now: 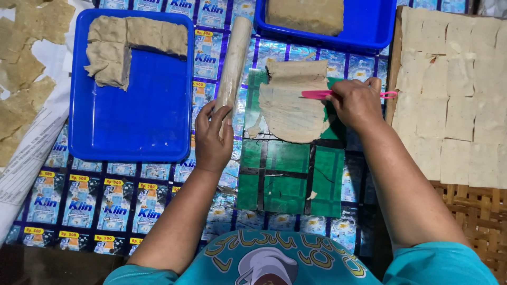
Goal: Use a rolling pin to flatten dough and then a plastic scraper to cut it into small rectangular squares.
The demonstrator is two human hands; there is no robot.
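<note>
- Head view: the left hand (212,138) has its grip closed around the lower end of a pale rolling pin (233,63), which lies slanted on the bench (113,203), its far end pointing up between the two trays.
- The right hand (357,103) has its grip closed on a pink plastic tool (317,94); the tool's flat end lies across the rolled-out dough sheet (290,103), and its loop end sticks out to the right of the knuckles.
- The dough sheet is thin, beige and ragged at the edges. It lies on the upper part of a green board (285,179) marked off by dark lines, straight ahead of the person.
- The bench is covered with a shiny sheet of printed blue packets.
- To the left of the rolling pin stands a blue tray (132,121) with a thick L-shaped block of dough (119,45) in its top left corner; the rest of the tray is bare.
- A second blue tray (369,26) sits at the top edge, just above the dough sheet, holding another slab of dough (305,15).
- On the right, cut dough squares (454,95) lie edge to edge in rows on a woven mat (475,211).
- At the far left, more thin squares (24,79) lie on white paper.
- Both forearms reach forward from teal sleeves at the bottom of the view.
</note>
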